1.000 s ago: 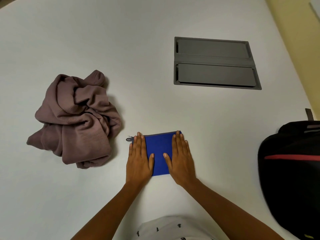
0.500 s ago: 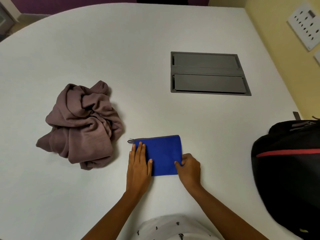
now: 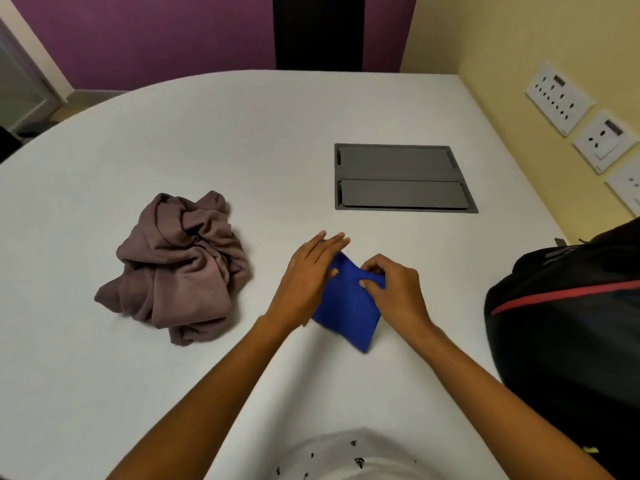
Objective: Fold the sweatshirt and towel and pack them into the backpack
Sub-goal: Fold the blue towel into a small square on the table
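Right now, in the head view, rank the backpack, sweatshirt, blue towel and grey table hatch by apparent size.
1. backpack, though nearest the camera and cut off by the frame.
2. sweatshirt, crumpled.
3. grey table hatch, farther off, so unsure against the sweatshirt.
4. blue towel, clearly smallest.

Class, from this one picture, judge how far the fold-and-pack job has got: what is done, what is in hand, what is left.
Done: the blue towel is folded small. In hand: the right hand pinches it, tilted up from the table; the left hand rests straight fingers against it. Left: the sweatshirt lies crumpled, unfolded; neither item is in the backpack yet.
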`<state>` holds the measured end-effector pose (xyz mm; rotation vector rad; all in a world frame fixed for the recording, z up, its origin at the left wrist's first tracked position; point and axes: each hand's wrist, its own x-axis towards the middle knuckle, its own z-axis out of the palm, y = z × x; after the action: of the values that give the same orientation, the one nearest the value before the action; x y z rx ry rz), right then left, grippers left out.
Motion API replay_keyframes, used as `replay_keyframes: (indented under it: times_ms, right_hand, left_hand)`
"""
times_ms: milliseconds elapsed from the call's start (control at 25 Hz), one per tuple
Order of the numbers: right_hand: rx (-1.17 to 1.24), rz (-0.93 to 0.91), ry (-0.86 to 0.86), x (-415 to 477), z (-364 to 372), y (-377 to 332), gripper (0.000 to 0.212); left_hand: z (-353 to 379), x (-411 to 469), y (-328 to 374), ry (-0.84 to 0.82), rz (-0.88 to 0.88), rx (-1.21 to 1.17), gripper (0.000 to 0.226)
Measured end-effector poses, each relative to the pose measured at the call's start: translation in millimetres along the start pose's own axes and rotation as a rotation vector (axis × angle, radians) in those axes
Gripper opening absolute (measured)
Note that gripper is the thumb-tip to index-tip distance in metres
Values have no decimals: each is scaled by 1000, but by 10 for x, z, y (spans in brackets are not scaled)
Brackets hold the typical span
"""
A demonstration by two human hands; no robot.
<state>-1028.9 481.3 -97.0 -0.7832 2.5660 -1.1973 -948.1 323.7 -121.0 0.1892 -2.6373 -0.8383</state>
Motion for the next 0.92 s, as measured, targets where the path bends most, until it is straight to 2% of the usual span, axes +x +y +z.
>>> replay_keyframes:
  times_ms: [80, 160, 240, 360, 440, 560, 640, 720, 920]
  right_hand:
    - [-27, -23, -67, 48, -187, -71, 10]
    - [-44, -10, -126, 73, -338, -48, 13]
    - [-100, -2, -152, 83, -473, 33, 14]
    - [-216, -40, -121, 143, -659, 155, 14]
    - [-303, -117, -21, 186, -754, 192, 15]
    - [-437, -365, 212, 79, -800, 248, 18]
    - [-526, -514, 281, -118, -710, 388, 25]
    - [-581, -575, 266, -382, -498, 665, 30]
    - [-535, -619, -15, -1202, 40, 1367, 34]
  left_hand:
    - [-79, 188, 37, -130, 80, 108, 46]
    - [-111, 276, 65, -303, 79, 232, 33]
    - [-120, 315, 128, -385, 81, 336, 21]
    - [-129, 378, 288, -282, 12, 324, 25]
    - [-149, 438, 426, -152, -8, 285, 25]
    - [-145, 389, 545, 81, 182, 247, 18]
    - [-13, 198, 430, 127, 276, 263, 16]
    - [197, -142, 289, 64, 246, 253, 22]
    - [685, -1113, 94, -184, 278, 248, 29]
